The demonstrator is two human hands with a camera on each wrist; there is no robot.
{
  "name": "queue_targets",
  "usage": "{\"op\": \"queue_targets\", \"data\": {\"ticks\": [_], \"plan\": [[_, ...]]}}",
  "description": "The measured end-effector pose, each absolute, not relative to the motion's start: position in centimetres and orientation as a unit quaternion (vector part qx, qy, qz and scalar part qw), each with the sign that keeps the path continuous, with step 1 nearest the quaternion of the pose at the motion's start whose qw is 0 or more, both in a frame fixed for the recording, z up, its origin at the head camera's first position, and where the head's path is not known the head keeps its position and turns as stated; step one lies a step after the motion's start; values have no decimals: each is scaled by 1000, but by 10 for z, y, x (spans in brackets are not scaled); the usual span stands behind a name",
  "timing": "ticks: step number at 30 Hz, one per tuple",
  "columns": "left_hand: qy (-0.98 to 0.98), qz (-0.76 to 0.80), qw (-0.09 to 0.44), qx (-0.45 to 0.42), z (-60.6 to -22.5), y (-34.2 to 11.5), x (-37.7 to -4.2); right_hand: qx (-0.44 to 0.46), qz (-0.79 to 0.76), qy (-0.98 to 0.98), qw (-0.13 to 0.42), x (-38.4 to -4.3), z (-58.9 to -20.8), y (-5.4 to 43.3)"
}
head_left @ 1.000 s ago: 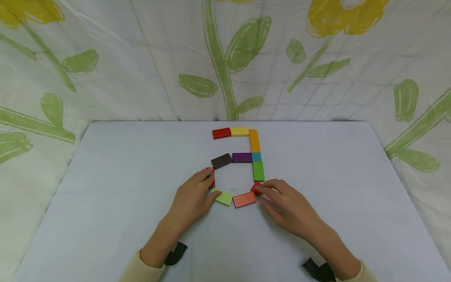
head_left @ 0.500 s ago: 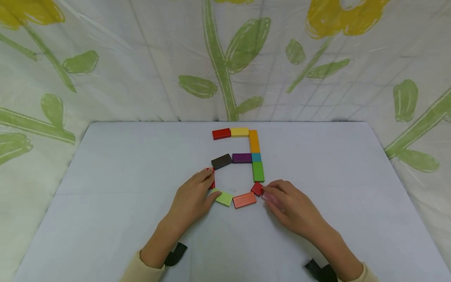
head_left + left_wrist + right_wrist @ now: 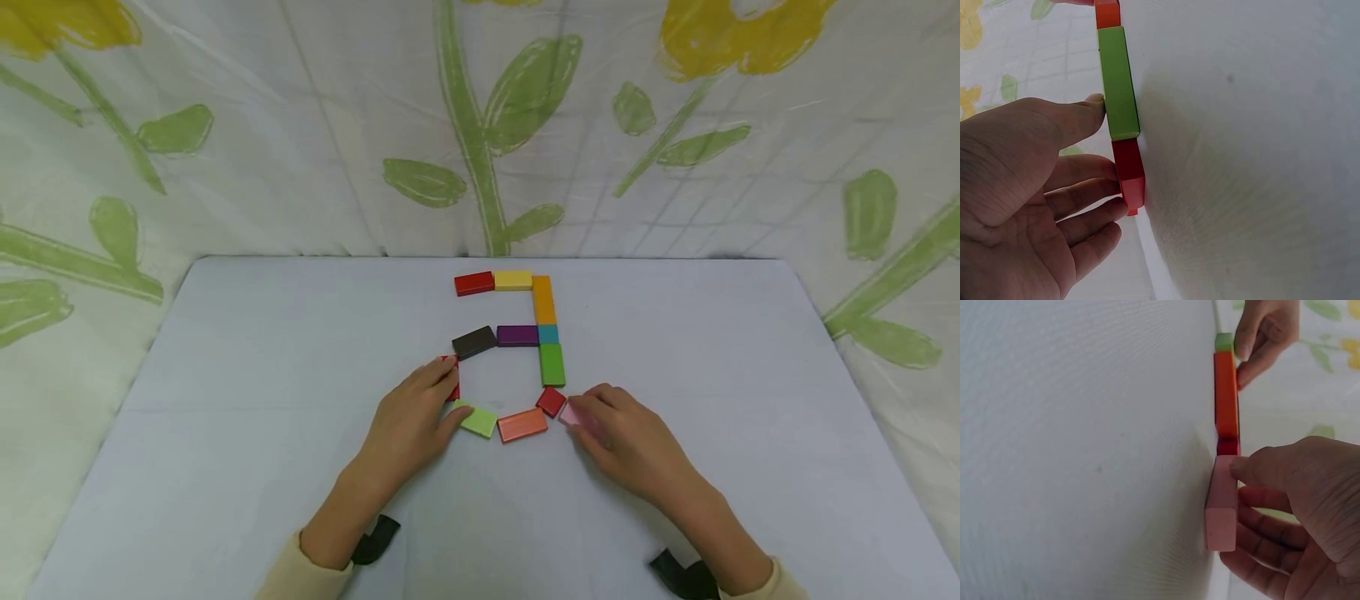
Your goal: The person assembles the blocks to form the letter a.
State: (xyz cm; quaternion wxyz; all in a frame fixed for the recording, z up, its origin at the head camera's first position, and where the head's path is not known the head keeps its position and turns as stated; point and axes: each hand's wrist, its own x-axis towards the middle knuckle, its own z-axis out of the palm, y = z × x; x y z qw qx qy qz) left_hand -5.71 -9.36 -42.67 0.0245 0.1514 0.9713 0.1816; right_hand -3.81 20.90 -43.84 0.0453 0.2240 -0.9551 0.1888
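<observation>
My left hand (image 3: 408, 421) rests over the lower left of a loop of coloured blocks. Its fingertips touch a red block (image 3: 1127, 165) and its thumb lies on a light green block (image 3: 478, 422). My right hand (image 3: 626, 433) pinches a pink block (image 3: 1221, 487) between thumb and fingers, mostly covered in the head view. The pink block's end is right beside a small red square block (image 3: 551, 402). An orange-pink block (image 3: 522, 426) lies between that square and the light green one.
Above the square, a green block (image 3: 552, 365), a small blue block (image 3: 548, 334) and an orange block (image 3: 543, 300) form a column. Purple (image 3: 517, 336) and black (image 3: 474, 342) blocks branch left. Yellow (image 3: 513, 281) and red (image 3: 474, 283) blocks line the top, near the white table's back edge.
My right hand has drawn slightly to the right with the pink block, and the small red square now shows fully. The left hand has kept its place.
</observation>
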Motion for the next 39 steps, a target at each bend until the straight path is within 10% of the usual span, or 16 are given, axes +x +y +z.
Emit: {"op": "queue_targets", "data": {"ticks": [39], "plan": [[973, 180, 21, 146, -428, -91, -54, 186, 215, -956, 71, -45, -431, 231]]}}
